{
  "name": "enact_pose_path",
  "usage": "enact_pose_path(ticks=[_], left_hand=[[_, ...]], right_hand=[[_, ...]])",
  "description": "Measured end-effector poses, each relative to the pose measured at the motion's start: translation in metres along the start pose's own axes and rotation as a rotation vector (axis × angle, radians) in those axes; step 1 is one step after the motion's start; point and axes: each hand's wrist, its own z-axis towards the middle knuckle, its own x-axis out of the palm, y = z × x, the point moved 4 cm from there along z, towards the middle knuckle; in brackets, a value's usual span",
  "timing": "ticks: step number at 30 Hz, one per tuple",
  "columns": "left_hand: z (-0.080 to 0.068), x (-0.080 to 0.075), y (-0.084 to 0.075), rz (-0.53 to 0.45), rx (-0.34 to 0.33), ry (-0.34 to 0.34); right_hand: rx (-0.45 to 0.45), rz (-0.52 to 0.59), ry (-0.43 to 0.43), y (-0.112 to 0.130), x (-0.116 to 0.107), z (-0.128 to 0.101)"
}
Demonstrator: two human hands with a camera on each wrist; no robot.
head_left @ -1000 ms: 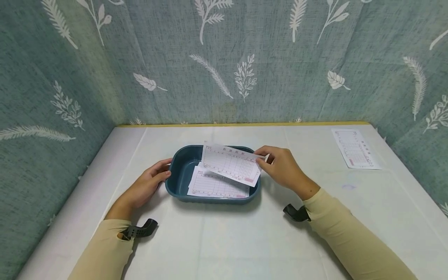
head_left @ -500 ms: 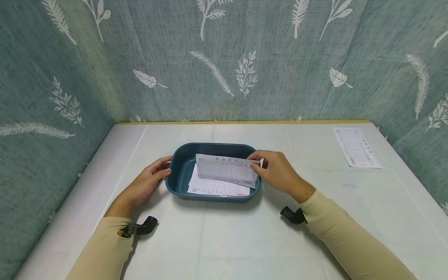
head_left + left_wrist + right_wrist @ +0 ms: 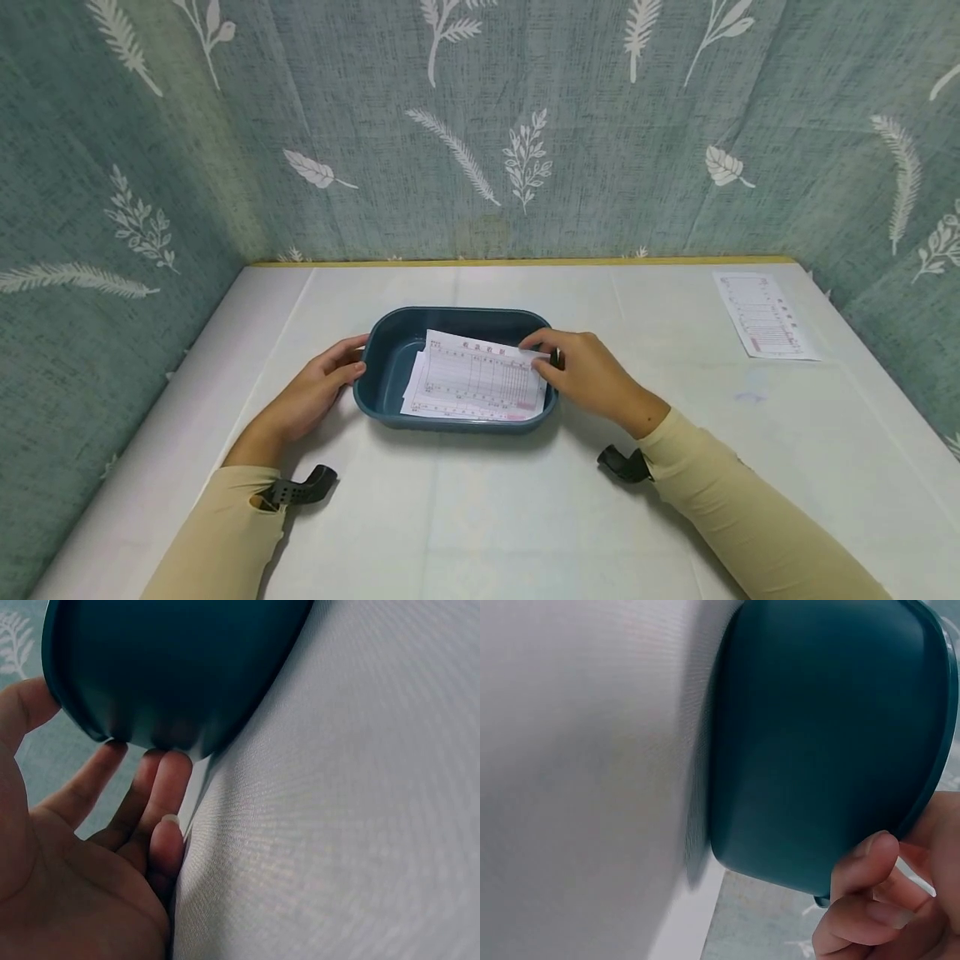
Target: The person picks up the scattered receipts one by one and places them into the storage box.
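A dark teal plastic basin (image 3: 390,392) stands on the white-covered table, with printed receipt slips lying overlapped inside it. My left hand (image 3: 318,393) rests its fingertips against the basin's left end. In the left wrist view the palm is spread, with thumb and fingertips touching the basin's outer wall (image 3: 172,667). Across the right rim reaches my right hand (image 3: 588,371), its thumb and forefinger pinching the right end of the top receipt slip (image 3: 480,367). Below it another receipt slip (image 3: 412,396) shows along its left edge. The right wrist view hides the slips behind the basin wall (image 3: 825,727).
A single receipt slip (image 3: 765,317) lies flat at the table's far right. Patterned green cloth (image 3: 480,167) rises behind the table and along both sides. A yellow strip (image 3: 600,262) marks the back edge. Each wrist carries a black camera mount (image 3: 303,487).
The right hand has moved slightly left and lowered its receipt slip from above the basin onto the slips inside. My left hand has kept its place at the basin's end.
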Motion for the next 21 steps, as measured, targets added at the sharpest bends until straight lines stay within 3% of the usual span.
enact_pose_path(ticks=[21], left_hand=[[-0.0022,0.0003,-0.0038,-0.027,0.044,0.001]], right_hand=[[0.027,0.027,0.091,-0.0010,0.0048,0.0002]])
